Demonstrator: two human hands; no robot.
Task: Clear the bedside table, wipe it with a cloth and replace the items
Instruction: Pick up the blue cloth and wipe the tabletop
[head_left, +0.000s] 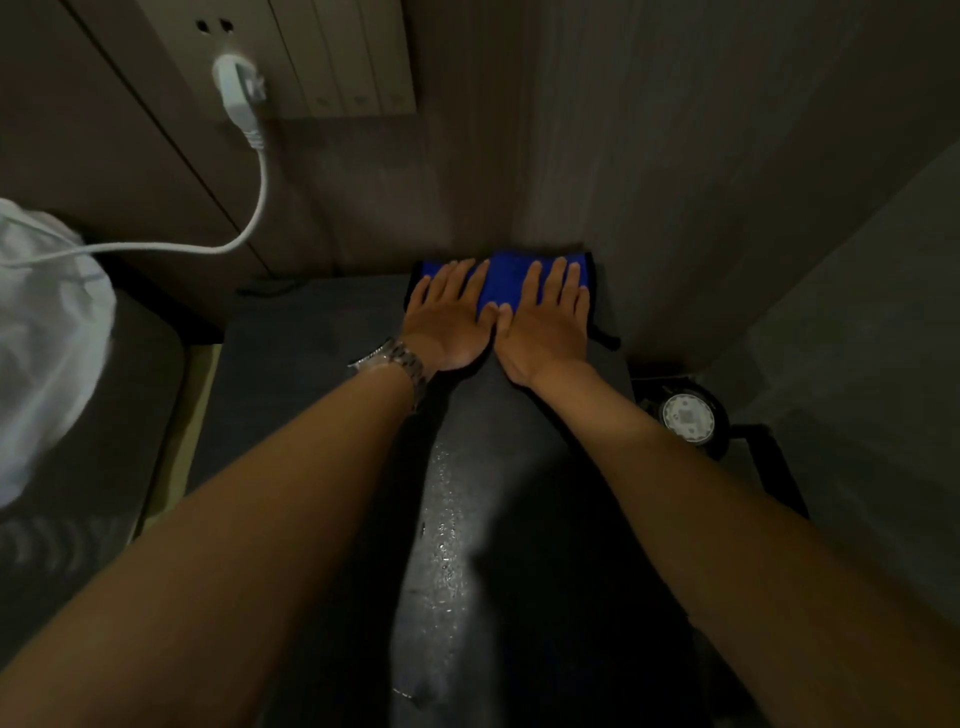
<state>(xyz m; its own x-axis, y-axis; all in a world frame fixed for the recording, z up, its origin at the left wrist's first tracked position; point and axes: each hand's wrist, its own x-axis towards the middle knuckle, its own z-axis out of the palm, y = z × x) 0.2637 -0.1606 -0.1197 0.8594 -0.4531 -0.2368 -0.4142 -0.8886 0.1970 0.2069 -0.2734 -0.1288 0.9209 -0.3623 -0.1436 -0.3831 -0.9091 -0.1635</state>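
A blue cloth (503, 280) lies flat at the far right corner of the dark bedside table (311, 395), against the wall. My left hand (449, 317) and my right hand (545, 322) both press palm-down on it, side by side, fingers spread and thumbs touching. A metal watch (400, 364) sits on my left wrist. A wet streak with droplets (447, 519) shines down the middle of the table top between my forearms. No other items stand on the table top.
A white plug and cable (244, 104) hang from a wall socket at the upper left and run left to the white bedding (47, 332). A round white-faced object (688, 415) sits low at the right, beside the table. Walls close in behind and to the right.
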